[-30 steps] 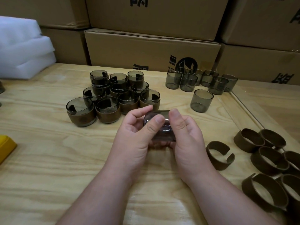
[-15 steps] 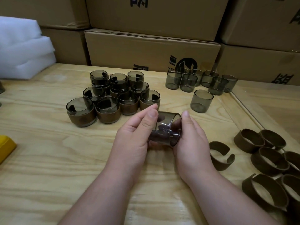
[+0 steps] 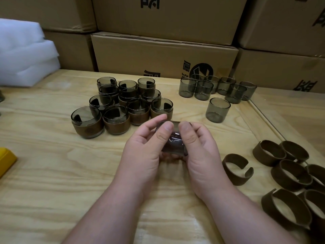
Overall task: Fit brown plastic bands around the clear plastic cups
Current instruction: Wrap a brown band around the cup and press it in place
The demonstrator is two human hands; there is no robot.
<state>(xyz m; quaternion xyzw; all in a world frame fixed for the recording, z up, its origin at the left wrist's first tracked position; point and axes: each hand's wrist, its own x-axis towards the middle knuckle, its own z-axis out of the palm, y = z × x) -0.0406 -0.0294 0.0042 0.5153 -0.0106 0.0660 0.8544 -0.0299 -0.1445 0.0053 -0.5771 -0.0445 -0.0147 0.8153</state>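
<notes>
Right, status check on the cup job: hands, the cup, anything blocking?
Left hand and right hand both gripping one clear cup, no band on it. Loose brown bands lie right. Nothing in the way.

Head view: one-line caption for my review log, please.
Both hands, left hand and right hand, hold a clear cup above the table, between banded cups and loose brown bands.

Plywood table, banded cups, bare cups, brown bands
</notes>
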